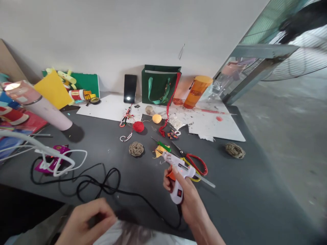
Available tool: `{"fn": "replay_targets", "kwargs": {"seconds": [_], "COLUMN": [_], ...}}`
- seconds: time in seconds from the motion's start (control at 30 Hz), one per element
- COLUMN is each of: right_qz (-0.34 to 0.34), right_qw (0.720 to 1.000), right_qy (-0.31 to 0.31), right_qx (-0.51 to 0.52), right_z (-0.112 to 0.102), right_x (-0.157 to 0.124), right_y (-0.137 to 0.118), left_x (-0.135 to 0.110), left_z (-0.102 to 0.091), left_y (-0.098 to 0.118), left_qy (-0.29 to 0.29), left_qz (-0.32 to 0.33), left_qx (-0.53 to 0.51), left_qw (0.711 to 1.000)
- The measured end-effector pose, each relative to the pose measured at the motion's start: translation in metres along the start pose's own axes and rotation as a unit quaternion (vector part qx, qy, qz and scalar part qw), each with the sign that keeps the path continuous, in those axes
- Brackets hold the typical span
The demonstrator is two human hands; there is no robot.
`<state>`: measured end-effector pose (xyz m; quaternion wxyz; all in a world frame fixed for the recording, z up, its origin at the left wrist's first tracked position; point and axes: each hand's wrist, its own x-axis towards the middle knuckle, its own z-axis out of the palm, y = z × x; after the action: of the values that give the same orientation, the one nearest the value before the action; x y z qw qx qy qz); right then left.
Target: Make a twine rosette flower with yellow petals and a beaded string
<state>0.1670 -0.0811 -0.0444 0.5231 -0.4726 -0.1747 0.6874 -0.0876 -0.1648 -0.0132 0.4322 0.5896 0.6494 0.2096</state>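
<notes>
My right hand (pixel 187 195) is wrapped round the handle of a white glue gun (pixel 178 165), its fingers by the orange trigger. A clear glue stick (pixel 208 181) juts from the gun's back, and the nozzle points left, near a small yellow crocheted piece (pixel 158 150). Beside the gun lie red-handled scissors (pixel 195 161) and a green-handled tool (pixel 164 146). My left hand (pixel 88 221), slightly blurred, hovers at the front edge with thumb and fingertips drawn together. Whether anything small is pinched there I cannot make out. A coiled brown rosette (pixel 136 149) lies left of the gun.
Black cable (pixel 109 187) loops across the table's front left beside a purple power strip (pixel 53 160). A pink tumbler (pixel 48 110) stands at left. Along the wall are a phone (pixel 130 88), a green gift bag (pixel 159 85) and an orange bottle (pixel 198 92). Another rosette (pixel 235 150) lies right.
</notes>
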Motion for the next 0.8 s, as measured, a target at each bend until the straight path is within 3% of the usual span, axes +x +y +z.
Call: {"fn": "replay_targets", "kwargs": {"seconds": [0.07, 0.17, 0.3, 0.43, 0.53, 0.6, 0.7, 0.73, 0.8], "right_qz": [0.055, 0.127, 0.174, 0.187, 0.191, 0.188, 0.166, 0.156, 0.142], "right_qw": [0.997, 0.986, 0.974, 0.972, 0.974, 0.975, 0.981, 0.983, 0.987], "right_qy": [0.012, 0.024, 0.028, 0.015, -0.001, -0.012, -0.003, 0.002, 0.011], "right_qx": [0.062, 0.106, 0.143, 0.144, 0.124, 0.115, 0.101, 0.092, 0.081], "right_z": [0.005, 0.008, 0.007, 0.006, 0.002, -0.003, -0.011, -0.014, -0.018], "right_x": [-0.004, -0.006, -0.004, -0.002, -0.001, -0.002, -0.006, -0.009, -0.014], "right_y": [0.004, 0.008, 0.009, 0.01, 0.01, 0.009, 0.006, 0.004, 0.002], "left_x": [0.02, 0.043, 0.056, 0.06, 0.068, 0.08, 0.107, 0.116, 0.134], "left_z": [0.019, 0.053, 0.086, 0.088, 0.075, 0.061, 0.037, 0.03, 0.02], "left_y": [0.029, 0.051, 0.043, 0.027, 0.026, 0.029, 0.036, 0.039, 0.045], "left_qy": [-0.016, -0.033, -0.008, 0.02, 0.044, 0.1, 0.198, 0.21, 0.178], "left_qz": [0.122, 0.187, 0.248, 0.299, 0.259, 0.193, 0.112, 0.076, 0.025], "left_qx": [0.023, 0.104, 0.205, 0.238, 0.244, 0.254, 0.292, 0.307, 0.324], "left_qw": [0.992, 0.976, 0.947, 0.924, 0.933, 0.942, 0.929, 0.925, 0.929]}}
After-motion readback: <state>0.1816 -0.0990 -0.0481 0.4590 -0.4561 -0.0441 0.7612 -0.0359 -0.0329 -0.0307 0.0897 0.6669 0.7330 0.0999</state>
